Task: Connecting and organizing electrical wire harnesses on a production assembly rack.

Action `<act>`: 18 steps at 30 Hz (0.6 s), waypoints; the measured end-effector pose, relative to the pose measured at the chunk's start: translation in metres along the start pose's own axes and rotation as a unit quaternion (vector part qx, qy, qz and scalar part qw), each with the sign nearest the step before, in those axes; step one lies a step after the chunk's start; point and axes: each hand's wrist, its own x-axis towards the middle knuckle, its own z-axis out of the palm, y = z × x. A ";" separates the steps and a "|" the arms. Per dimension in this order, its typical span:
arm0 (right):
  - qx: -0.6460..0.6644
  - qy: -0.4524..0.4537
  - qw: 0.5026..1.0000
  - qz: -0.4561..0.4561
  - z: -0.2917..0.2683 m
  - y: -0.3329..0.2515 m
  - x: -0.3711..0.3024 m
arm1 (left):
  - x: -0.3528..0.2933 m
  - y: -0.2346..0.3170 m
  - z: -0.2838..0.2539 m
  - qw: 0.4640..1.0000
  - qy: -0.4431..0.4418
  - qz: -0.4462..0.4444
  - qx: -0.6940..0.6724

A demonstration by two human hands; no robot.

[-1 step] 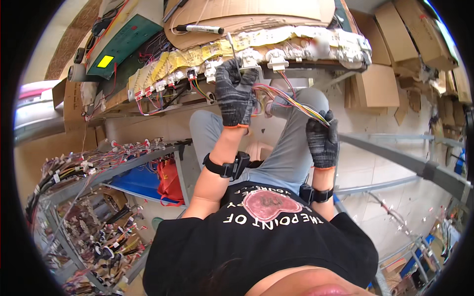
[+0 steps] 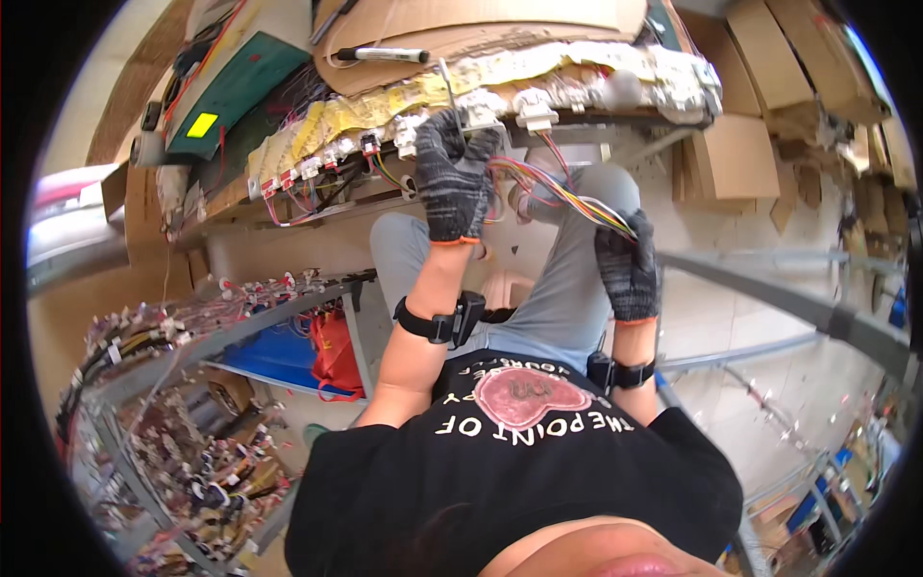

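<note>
Spanning the upper view: taped strip [image 2: 385, 104]. Left hand [image 2: 456, 178] curls at its edge, hold hidden; right hand [image 2: 627, 267] closes on wire bundle [image 2: 562, 194], strung between both. White connector [image 2: 480, 104] adjoins left hand. Hands practically unmoved since last frame; same step apparently continues.

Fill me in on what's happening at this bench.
A person in dark gloves is handling a bundle of coloured wires. The right hand holds the bundle, which stretches across toward the left hand. The left hand is up by a white connector in the row along the bench's near edge; its exact grip is hard to make out. Behind that row, a marker lies on cardboard.
</note>
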 end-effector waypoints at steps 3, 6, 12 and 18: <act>-0.185 -0.036 0.982 -0.018 -0.011 0.008 -0.012 | -0.006 0.023 -0.013 0.914 -0.016 0.182 0.363; -0.427 -0.068 0.900 -0.052 -0.011 0.025 -0.020 | -0.041 0.038 -0.006 0.783 0.058 0.441 0.435; -0.903 -0.250 0.335 -0.101 0.012 0.052 -0.021 | -0.090 -0.008 0.029 0.779 -0.498 0.114 0.363; -0.608 0.230 0.759 -0.022 -0.019 -0.017 -0.032 | -0.092 -0.061 0.005 0.730 -0.495 0.254 0.397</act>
